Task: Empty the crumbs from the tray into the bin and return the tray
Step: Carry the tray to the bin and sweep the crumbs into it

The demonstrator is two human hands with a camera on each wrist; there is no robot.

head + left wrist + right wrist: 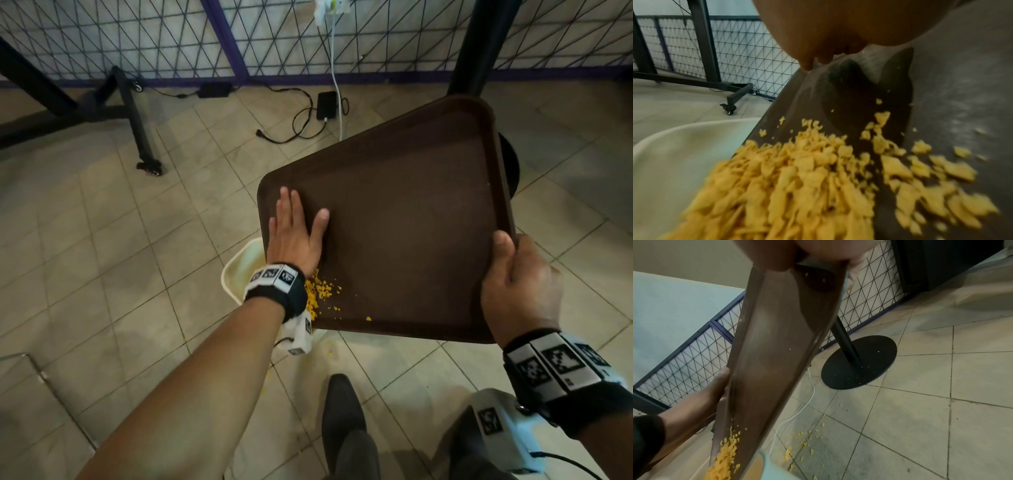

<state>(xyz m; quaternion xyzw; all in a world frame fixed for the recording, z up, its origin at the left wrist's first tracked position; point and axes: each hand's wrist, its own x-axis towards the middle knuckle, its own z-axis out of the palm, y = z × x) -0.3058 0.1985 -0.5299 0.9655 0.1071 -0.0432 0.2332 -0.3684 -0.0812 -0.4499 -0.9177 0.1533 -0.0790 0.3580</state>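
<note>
A dark brown tray (411, 222) hangs tilted over a cream bin (239, 267), its near left corner lowest. My right hand (517, 274) grips the tray's right rim, thumb on top. My left hand (294, 233) lies flat on the tray's left side with straight fingers. Yellow crumbs (318, 291) are heaped at the low corner beside my left wrist; in the left wrist view the crumbs (807, 178) slide blurred toward the bin (684, 154). From the right wrist, the tray (781, 345) appears edge-on with crumbs (725, 456) at its lower end.
Spilled crumbs (801, 444) lie on the tiled floor beside the bin. A black round table base (859, 361) and pole stand behind the tray. Cables and a black power pack (325, 104) lie near the mesh fence. My dark shoe (342, 418) stands below the tray.
</note>
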